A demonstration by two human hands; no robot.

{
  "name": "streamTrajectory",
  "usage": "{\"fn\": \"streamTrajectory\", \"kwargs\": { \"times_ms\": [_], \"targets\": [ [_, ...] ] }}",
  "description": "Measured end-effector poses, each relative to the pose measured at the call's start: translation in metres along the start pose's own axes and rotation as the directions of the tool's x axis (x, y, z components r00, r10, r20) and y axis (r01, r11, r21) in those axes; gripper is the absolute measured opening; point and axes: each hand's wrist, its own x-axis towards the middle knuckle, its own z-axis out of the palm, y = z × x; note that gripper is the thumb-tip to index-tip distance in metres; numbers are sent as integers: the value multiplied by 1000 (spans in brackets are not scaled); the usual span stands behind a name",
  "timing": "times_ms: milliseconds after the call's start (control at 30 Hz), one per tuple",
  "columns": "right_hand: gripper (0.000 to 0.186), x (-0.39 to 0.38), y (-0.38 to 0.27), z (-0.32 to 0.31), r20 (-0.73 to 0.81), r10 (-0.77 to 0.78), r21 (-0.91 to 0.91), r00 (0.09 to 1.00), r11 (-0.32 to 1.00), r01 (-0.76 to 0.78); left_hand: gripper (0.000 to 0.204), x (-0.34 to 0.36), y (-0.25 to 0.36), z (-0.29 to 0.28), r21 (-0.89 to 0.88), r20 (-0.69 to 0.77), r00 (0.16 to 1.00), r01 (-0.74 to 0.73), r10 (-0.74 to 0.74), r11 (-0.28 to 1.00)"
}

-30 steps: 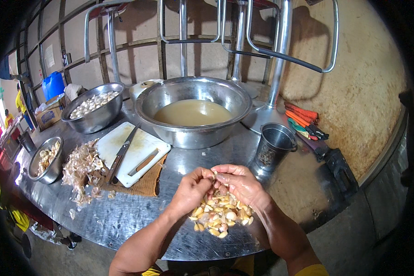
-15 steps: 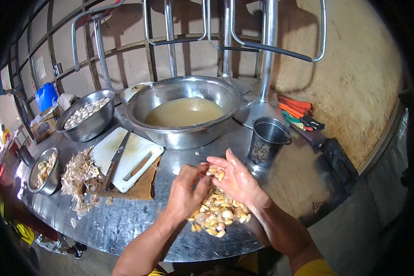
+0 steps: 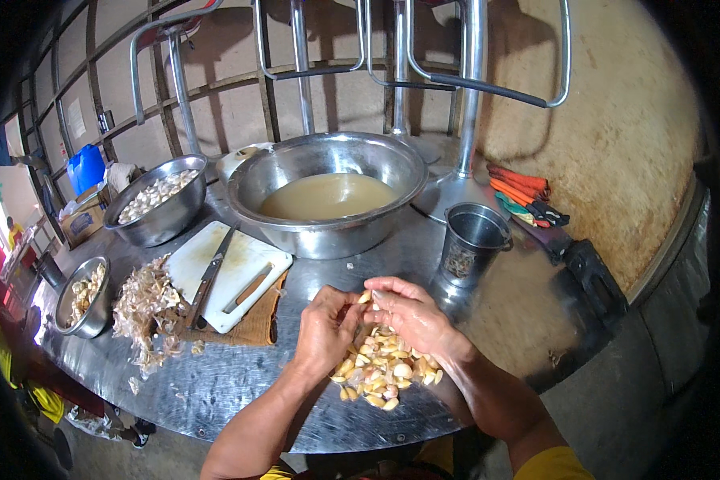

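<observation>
My left hand (image 3: 325, 330) and my right hand (image 3: 409, 313) meet above a heap of garlic cloves (image 3: 384, 370) on the round metal table (image 3: 240, 384). Both pinch one clove (image 3: 366, 297) between their fingertips, just over the heap. The heap lies near the table's front edge, partly hidden by my hands.
A large steel bowl (image 3: 328, 192) of cloudy liquid stands behind. A white cutting board (image 3: 230, 274) with a knife (image 3: 210, 278) lies left, beside a pile of garlic skins (image 3: 146, 308). Two smaller bowls (image 3: 158, 210) (image 3: 85, 294) sit far left; a metal cup (image 3: 472, 242) right.
My hands have stayed over the heap, working one clove at the fingertips. The view has shifted slightly; nothing else on the table moved.
</observation>
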Motion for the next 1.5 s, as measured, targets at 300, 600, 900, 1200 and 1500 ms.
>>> {"fn": "streamTrajectory", "kwargs": {
  "times_ms": [300,600,900,1200,1500],
  "targets": [
    [20,0,-8,-2,-58,85,74,995,994,-80,16,5,-3,-8,-211,87,974,225,-211,951],
    [18,-1,-5,-5,-101,64,-48,993,996,-70,14,1,6,-1,5,59,993,-100,99,995],
    [25,-1,-7,-3,-54,127,-59,990,990,-130,11,2,4,-8,8,67,993,-100,100,995],
    [27,0,-5,-3,-85,97,-63,992,993,-102,12,1,7,-8,-31,82,994,-65,67,997],
    [22,0,0,7,-178,-31,-337,983,941,-32,13,-3,12,-8,102,110,994,-31,20,994]
  ]
}}
